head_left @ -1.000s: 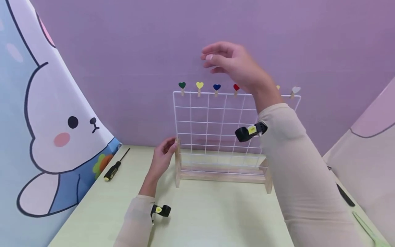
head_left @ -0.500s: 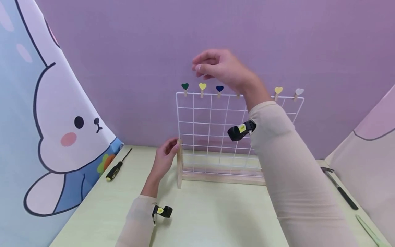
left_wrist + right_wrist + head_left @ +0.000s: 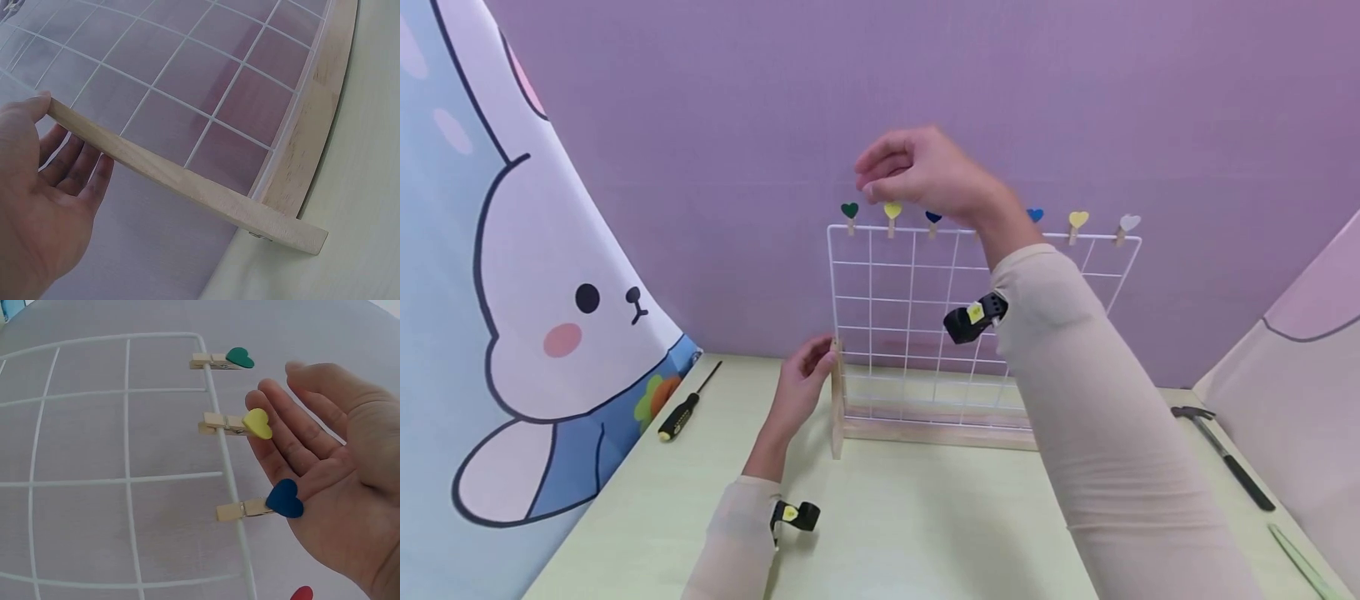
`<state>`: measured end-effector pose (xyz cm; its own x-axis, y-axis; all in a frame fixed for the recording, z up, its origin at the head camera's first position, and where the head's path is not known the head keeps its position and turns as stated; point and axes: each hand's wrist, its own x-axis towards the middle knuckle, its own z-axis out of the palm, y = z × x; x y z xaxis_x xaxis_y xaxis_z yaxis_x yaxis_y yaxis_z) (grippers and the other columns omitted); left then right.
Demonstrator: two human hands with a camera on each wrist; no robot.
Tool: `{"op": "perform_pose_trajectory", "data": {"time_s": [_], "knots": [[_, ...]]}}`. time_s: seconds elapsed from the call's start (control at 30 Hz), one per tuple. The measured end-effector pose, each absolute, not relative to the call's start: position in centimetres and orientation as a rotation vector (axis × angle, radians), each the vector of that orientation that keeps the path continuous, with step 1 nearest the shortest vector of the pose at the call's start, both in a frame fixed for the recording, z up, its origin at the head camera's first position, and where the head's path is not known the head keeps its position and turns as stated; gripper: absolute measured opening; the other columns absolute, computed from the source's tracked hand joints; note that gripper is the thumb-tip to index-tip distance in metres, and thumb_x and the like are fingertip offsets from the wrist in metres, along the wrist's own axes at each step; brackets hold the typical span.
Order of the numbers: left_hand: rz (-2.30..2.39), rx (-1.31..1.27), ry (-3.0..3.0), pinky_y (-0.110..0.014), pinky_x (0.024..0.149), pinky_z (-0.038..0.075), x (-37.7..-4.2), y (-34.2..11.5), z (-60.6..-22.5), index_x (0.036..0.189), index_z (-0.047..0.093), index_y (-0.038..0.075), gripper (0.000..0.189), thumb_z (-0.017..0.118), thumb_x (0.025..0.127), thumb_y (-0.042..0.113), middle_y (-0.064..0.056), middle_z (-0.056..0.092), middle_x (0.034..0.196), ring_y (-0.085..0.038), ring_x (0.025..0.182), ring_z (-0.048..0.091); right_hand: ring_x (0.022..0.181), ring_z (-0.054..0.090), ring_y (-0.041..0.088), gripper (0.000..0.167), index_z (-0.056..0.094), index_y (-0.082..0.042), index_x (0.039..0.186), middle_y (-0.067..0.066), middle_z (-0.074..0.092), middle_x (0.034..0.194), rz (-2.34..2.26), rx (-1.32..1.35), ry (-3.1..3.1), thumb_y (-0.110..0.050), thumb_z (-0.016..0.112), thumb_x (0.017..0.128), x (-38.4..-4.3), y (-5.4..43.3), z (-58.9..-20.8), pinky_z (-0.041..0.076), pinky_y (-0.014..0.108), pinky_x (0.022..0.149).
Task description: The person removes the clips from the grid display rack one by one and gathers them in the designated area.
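A white wire grid [image 3: 870, 297] stands upright in a wooden stand [image 3: 940, 432]. My left hand [image 3: 800, 385] pinches the top of the stand's left upright [image 3: 181, 181] between thumb and fingers. Above the grid's top wire, my right hand [image 3: 925, 171] is beside several small heart clothespins, fingers loosely bent and holding nothing. In the right wrist view, the yellow heart clothespin [image 3: 257, 424] lies in front of its fingers, with the green heart clothespin [image 3: 240, 358] and dark blue heart clothespin [image 3: 285, 499] on either side. A red heart [image 3: 302, 594] shows at the lower edge.
Farther right on the top wire are a lighter blue heart [image 3: 1035, 214], another yellow heart [image 3: 1078, 219] and a white heart [image 3: 1130, 222]. A screwdriver [image 3: 679, 417] lies at the table's left, a hammer [image 3: 1232, 467] and a green strip-like object [image 3: 1296, 558] at its right.
My right hand has moved left and down, from above the red and dark blue hearts to just above the yellow one. The left hand keeps its hold on the upright.
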<state>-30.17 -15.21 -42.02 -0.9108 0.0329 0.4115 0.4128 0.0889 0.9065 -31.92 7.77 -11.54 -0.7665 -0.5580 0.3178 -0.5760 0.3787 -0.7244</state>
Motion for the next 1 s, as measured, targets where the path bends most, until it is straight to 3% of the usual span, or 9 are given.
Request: {"op": "perform_pose_trajectory", "data": {"time_s": [0.17,0.7,1.0], "knots": [[-1.892,-0.438,-2.089,-0.012,0.095,0.052,-30.0,-15.3,-42.0,0.139,0.058,-0.002,0.038,0.060,0.105,0.014,-0.025,0.064,0.132,-0.002,0.106,0.063,0.108,0.070,0.022,0.031,0.067,-0.004,0.125,0.016,0.071,0.122,1.333,1.065,-2.628,-0.013,0.072,0.097,-32.1,7.6,-11.8,0.057,0.026,0.093],[-1.908,-0.436,-2.097,-0.012,0.095,0.052,-29.8,-14.9,-41.8,0.140,0.057,-0.002,0.038,0.060,0.105,0.014,-0.025,0.064,0.132,-0.003,0.106,0.063,0.098,0.074,0.019,0.026,0.072,-0.001,0.117,0.008,0.078,0.106,1.215,1.029,-2.722,-0.008,0.073,0.092,-31.8,6.1,-10.8,0.056,0.030,0.089],[-1.894,-0.433,-2.112,-0.013,0.095,0.052,-29.7,-14.7,-41.6,0.140,0.058,0.000,0.039,0.060,0.105,0.017,-0.023,0.064,0.133,-0.005,0.108,0.062,0.098,0.074,0.020,0.024,0.074,-0.004,0.116,0.008,0.078,0.109,1.131,0.987,-2.782,-0.008,0.073,0.093,-31.8,5.8,-10.6,0.056,0.025,0.082]]}}
